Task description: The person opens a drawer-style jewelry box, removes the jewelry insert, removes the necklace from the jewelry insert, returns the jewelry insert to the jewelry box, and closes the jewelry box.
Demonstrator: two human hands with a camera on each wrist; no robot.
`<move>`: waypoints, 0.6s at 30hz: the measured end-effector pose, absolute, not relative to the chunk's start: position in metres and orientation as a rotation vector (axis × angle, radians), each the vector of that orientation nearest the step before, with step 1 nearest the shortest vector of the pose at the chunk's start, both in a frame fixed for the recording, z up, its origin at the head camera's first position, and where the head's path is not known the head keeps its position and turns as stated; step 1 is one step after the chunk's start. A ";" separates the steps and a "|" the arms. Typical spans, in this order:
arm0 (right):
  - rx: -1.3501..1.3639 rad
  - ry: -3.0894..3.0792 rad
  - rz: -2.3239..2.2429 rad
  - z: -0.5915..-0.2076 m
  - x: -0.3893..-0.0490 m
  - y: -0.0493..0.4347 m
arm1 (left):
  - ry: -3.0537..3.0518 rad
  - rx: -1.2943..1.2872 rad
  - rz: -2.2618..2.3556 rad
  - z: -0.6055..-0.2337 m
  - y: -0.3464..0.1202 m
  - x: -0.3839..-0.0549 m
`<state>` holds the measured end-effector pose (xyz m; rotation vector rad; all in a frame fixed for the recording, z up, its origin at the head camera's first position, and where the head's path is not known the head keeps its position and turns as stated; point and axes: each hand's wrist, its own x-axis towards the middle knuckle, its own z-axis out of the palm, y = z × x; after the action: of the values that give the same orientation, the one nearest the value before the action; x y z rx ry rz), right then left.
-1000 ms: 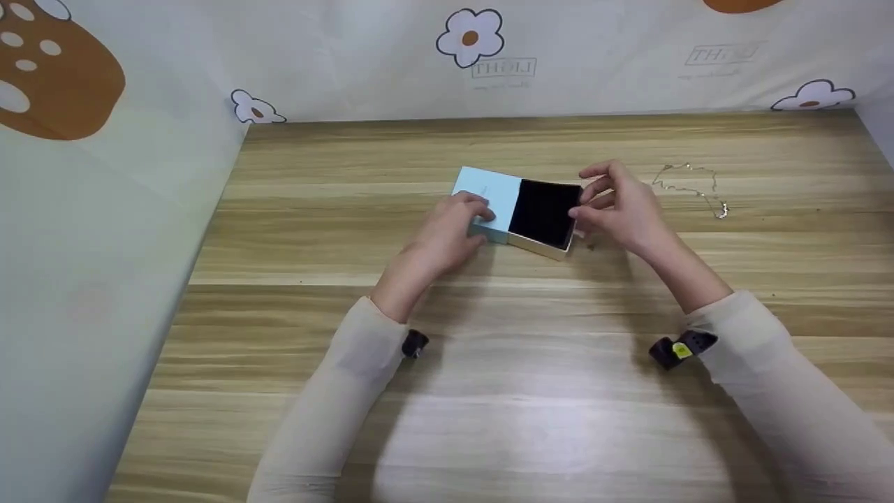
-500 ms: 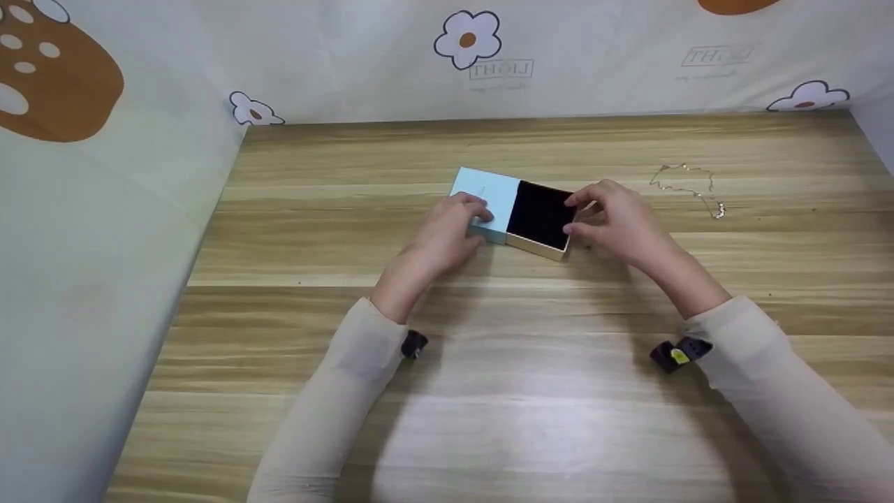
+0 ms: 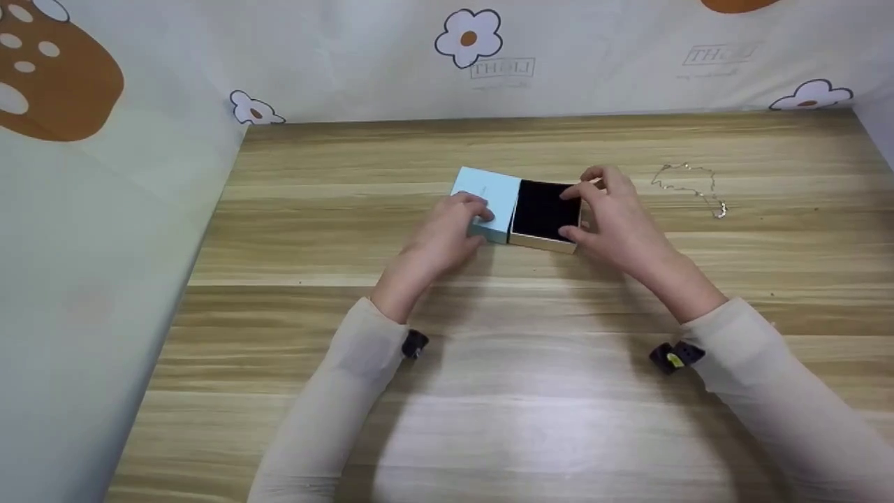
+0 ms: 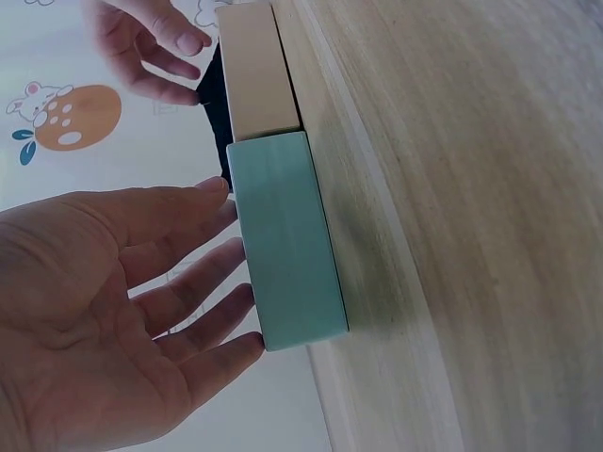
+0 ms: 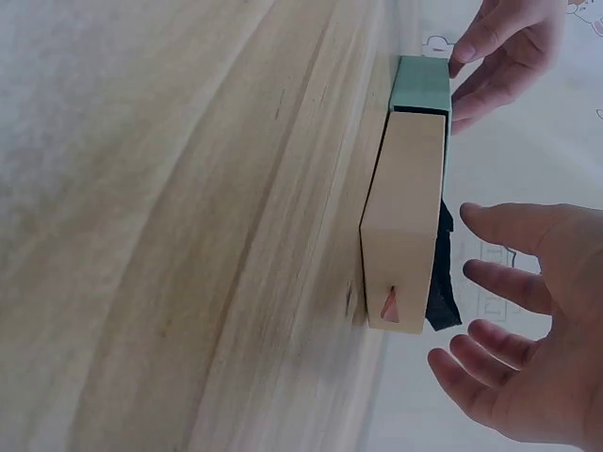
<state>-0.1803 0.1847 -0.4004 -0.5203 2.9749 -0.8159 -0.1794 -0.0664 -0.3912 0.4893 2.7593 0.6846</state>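
Observation:
A light-blue box sleeve (image 3: 494, 187) lies on the table, its beige drawer (image 3: 542, 242) pulled out to the right. My left hand (image 3: 445, 227) rests on the sleeve, the fingertips touching its top in the left wrist view. A black pad (image 3: 541, 209) fills the drawer; the right wrist view shows the pad's edge (image 5: 442, 306) sticking up above the rim. Over the drawer's right end is my right hand (image 3: 618, 218), thumb and fingers spread, apart from the box in the right wrist view. A small reddish tab (image 5: 390, 304) shows on the drawer's end face.
To the right of my right hand lies a thin chain necklace with a small shiny pendant (image 3: 721, 209). The wood-grain table (image 3: 335, 209) meets a pale, flower-printed backdrop (image 3: 363, 63) behind and on the left. Dark wrist cameras hang under both sleeves.
The right hand has shifted from the drawer's end edge to above the black pad. The drawer's outer end has swung slightly away from me. My left hand stays put.

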 end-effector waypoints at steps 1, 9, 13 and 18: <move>-0.527 2.972 -0.799 -0.401 -0.181 0.184 | 2.759 0.487 0.686 -0.391 -0.066 -0.180; -0.660 2.952 -0.664 -0.406 -0.181 0.182 | 2.753 0.470 0.692 -0.391 -0.066 -0.179; -0.685 2.948 -0.581 -0.408 -0.182 0.181 | 2.752 0.465 0.694 -0.391 -0.066 -0.179; -0.705 2.918 -0.523 -0.408 -0.182 0.180 | 2.753 0.470 0.696 -0.391 -0.066 -0.179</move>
<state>-0.1823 0.1805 -0.4079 -0.7052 2.9177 -0.5230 -0.1790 -0.0658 -0.3911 0.4700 2.7534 0.6956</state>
